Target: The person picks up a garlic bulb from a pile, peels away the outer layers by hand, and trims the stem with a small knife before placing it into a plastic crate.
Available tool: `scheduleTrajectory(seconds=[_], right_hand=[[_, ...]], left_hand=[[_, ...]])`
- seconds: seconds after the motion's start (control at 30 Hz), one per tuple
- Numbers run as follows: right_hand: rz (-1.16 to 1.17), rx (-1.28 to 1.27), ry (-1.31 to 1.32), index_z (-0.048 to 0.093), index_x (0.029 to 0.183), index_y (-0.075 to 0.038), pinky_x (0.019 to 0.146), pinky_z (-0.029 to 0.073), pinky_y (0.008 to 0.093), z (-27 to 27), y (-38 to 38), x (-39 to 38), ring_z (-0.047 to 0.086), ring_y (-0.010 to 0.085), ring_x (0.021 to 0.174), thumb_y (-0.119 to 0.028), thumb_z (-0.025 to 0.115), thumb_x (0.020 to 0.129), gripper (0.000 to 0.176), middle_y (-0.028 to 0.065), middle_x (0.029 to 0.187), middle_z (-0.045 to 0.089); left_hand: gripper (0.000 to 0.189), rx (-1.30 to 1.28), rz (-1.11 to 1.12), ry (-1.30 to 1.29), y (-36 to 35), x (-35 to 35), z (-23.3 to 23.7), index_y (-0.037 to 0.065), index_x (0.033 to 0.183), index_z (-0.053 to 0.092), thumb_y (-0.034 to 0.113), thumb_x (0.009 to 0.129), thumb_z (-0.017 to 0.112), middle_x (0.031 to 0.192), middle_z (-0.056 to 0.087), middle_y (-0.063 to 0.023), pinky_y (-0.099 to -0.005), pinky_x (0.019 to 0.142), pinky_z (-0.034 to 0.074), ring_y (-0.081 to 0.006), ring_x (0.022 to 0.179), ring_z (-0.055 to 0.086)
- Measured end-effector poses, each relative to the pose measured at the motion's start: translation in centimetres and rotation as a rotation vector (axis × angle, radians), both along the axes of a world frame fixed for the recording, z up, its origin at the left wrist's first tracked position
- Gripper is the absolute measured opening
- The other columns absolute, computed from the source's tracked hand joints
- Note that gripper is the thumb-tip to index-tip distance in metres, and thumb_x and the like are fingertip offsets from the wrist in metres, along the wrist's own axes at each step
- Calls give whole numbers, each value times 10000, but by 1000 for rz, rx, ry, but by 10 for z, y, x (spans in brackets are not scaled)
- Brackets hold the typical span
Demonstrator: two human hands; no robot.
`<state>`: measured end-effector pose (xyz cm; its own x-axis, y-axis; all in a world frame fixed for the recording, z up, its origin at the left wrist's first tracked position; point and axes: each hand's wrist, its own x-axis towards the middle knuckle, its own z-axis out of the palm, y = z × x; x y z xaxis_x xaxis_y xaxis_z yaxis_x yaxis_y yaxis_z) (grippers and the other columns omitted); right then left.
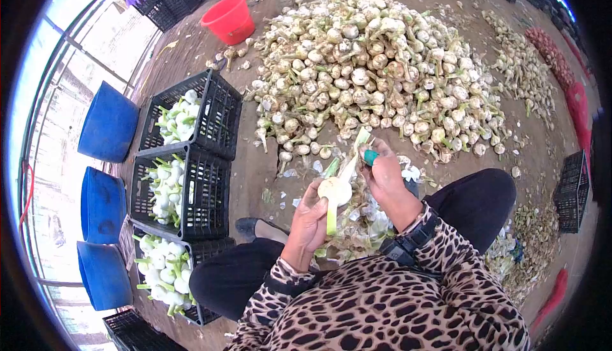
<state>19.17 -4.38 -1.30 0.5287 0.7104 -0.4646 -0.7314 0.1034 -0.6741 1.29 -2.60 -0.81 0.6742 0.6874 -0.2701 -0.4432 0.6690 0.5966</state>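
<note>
My left hand (310,218) grips a peeled white garlic bulb (335,191) with a green stalk hanging below it. My right hand (382,171) holds a small knife with a teal handle (370,156) and pulls a strip of skin (357,147) up from the bulb. Both hands are over my lap, above a heap of peelings (357,223) on the ground. A big pile of unpeeled garlic (376,70) lies just beyond my hands.
Three black crates (213,121) with peeled bulbs (167,188) stand in a row at my left, blue barrels (108,123) beyond them. A red bucket (229,18) sits at the far side. More black crates (572,191) stand at right, with red mesh sacks (579,105).
</note>
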Motion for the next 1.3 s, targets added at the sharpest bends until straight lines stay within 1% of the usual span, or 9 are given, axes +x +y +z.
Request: scheduleTrajectory(seconds=[0.1, 0.13, 0.17, 0.23, 0.27, 0.37, 0.6, 0.93, 1.3], right_hand=[[-154, -25, -79, 532, 1021, -54, 587, 458, 245, -13, 8, 25, 525, 109, 708, -50, 527, 874, 147, 20, 822, 550], [-259, 12, 46, 526, 1063, -50, 592, 464, 247, -18, 12, 47, 522, 111, 702, -51, 518, 884, 179, 31, 841, 553], [-121, -52, -86, 538, 1050, -48, 585, 470, 258, -25, 6, 56, 536, 122, 697, -32, 519, 868, 184, 40, 851, 565], [176, -165, -339, 563, 1024, -45, 570, 480, 281, -5, 5, 58, 563, 143, 689, 7, 523, 836, 199, 60, 871, 589], [516, -238, -837, 582, 1027, -60, 645, 504, 315, -28, 1, 55, 590, 198, 737, 43, 526, 773, 280, 82, 904, 603], [715, 147, -1879, 579, 1026, -64, 680, 503, 330, -9, -17, 14, 601, 246, 793, 61, 529, 706, 347, 103, 928, 608], [610, 67, -1079, 550, 1017, -44, 728, 475, 374, 36, -21, -37, 580, 320, 836, 10, 558, 708, 314, 134, 948, 585], [431, 214, -1670, 544, 937, -20, 732, 480, 372, 22, -20, -48, 579, 299, 854, -14, 558, 694, 243, 125, 900, 583], [459, 160, -1726, 510, 936, -8, 726, 479, 371, 29, -25, -44, 578, 302, 853, -30, 590, 659, 290, 132, 885, 576]], left_hand=[[511, -46, -23, -21, -1, -9, 6, 68, 1225, 435, 236, 800, 666, 1104, 566, -114, -388, 838, 521, -269, 1028, 574], [506, -76, -35, -46, -2, -13, 10, 68, 1216, 435, 255, 803, 659, 1092, 568, -116, -381, 818, 531, -272, 1018, 579], [477, -39, -45, -62, -2, -16, 11, 68, 1206, 437, 277, 820, 625, 1081, 570, -126, -352, 757, 550, -276, 983, 594], [425, 30, -55, -87, 4, -16, 7, 72, 1202, 438, 275, 855, 576, 1079, 568, -115, -373, 801, 530, -268, 987, 586], [402, -36, 22, -27, 3, -16, 4, 72, 1198, 440, 270, 869, 557, 1085, 566, -107, -387, 826, 514, -262, 990, 580], [349, -96, 151, 43, 9, -11, 6, 84, 1180, 454, 289, 903, 514, 1087, 563, -71, -406, 884, 469, -227, 989, 562], [332, -109, 238, 125, 11, -11, 4, 108, 1207, 418, 307, 945, 453, 1090, 507, -48, -337, 880, 439, -168, 994, 515], [307, -115, 264, 101, 4, -14, -1, 63, 1116, 500, 314, 948, 446, 1051, 568, -59, -330, 870, 440, -187, 961, 544], [342, -70, 113, 115, 16, -17, 13, 4, 1199, 408, 90, 876, 479, 1084, 518, -100, -341, 930, 403, -204, 1024, 513]])
